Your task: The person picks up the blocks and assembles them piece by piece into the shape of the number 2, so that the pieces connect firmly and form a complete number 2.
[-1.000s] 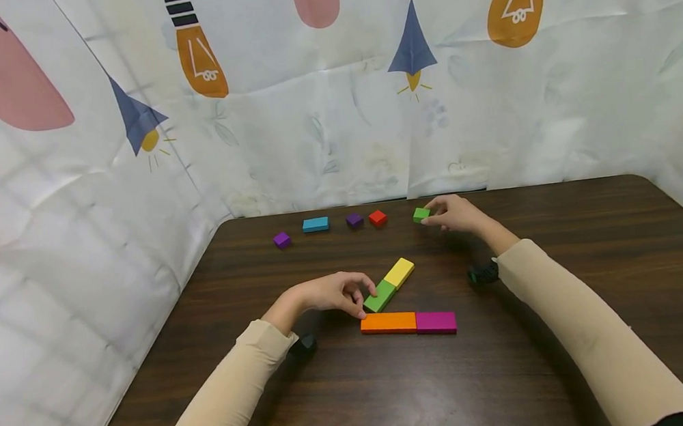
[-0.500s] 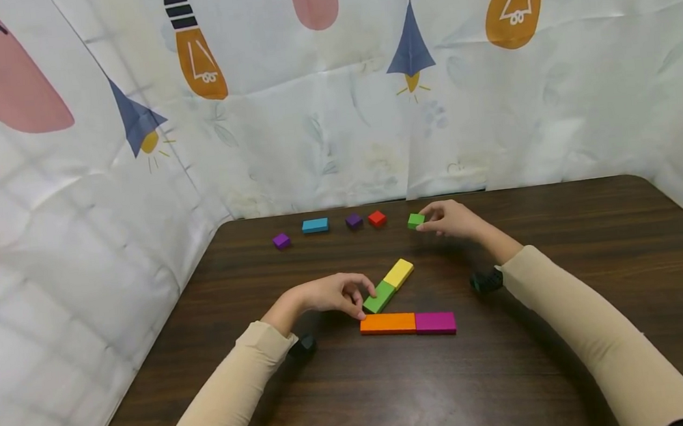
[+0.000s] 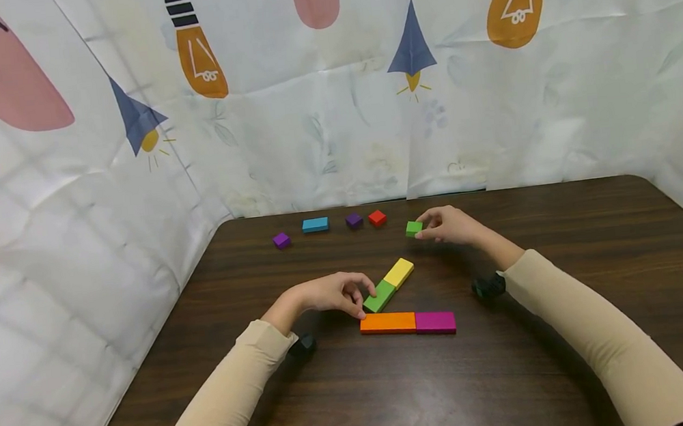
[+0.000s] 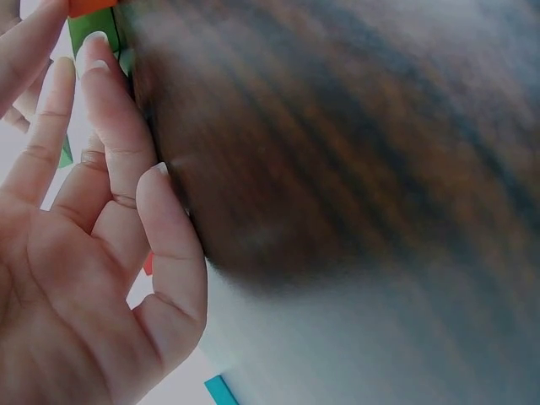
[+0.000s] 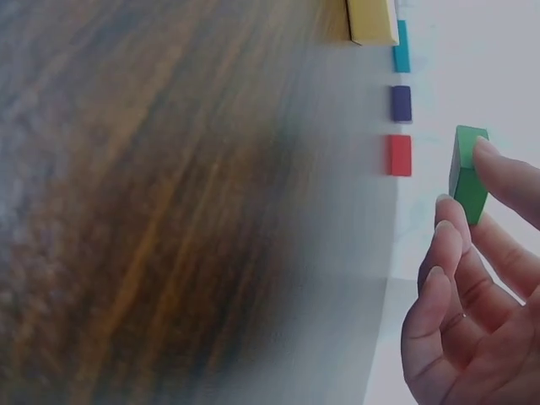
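A dark wooden desk stretches ahead of us. Nearest, we see the orange bar and the magenta bar touching end to end. Just beyond, the left hand has its forefinger on the green bar and its thumb at the orange bar's left corner; its fingers are loosely bent, well parted, gripping nothing. The green bar meets the yellow bar, the pair slanting away to our right; whether the green bar touches the orange bar we cannot tell. Past these, the right hand pinches the green cube between thumb and forefinger, seemingly clear of the desk. Farther off lie the purple cube, red cube, dark cube and blue bar, with a printed curtain behind.

To do this well, we judge, we should keep that pinch light, carry the green cube low, and let the left forefinger steady the bars so none skews.

Against the earlier frames, the green cube has come nearer to us and slightly left; the left hand and bars look unmoved.
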Tool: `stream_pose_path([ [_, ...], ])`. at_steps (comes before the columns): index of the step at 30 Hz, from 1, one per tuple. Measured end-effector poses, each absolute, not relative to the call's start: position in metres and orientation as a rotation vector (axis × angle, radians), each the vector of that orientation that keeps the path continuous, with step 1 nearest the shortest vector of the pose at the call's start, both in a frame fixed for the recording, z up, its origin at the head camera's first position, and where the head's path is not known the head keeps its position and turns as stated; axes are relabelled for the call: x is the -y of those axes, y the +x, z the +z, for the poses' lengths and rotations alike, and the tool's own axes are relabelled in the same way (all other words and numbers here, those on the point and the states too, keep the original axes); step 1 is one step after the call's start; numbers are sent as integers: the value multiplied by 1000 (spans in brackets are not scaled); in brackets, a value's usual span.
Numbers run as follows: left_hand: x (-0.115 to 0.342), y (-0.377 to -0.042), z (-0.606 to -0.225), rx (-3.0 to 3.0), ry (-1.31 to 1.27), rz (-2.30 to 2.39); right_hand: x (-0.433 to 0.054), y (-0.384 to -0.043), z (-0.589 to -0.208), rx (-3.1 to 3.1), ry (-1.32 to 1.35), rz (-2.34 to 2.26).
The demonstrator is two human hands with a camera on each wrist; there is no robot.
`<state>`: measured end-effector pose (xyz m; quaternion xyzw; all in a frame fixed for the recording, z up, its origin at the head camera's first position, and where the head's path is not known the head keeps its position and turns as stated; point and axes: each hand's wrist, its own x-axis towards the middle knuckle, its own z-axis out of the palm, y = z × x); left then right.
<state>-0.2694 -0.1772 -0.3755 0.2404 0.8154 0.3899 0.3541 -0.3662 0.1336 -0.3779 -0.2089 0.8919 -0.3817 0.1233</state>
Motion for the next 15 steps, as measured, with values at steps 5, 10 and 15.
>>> stream_pose_path([
  [5, 178, -270, -376, -2107, 631, 1012, -132, -363, -379, -2573, -632, -1113],
  [10, 178, -270, -378, -2107, 664, 1015, -131, -358, -380, -2565, -673, -1087],
  [15, 179, -270, -379, -2108, 681, 1017, -130, -355, -381, -2561, -693, -1086],
])
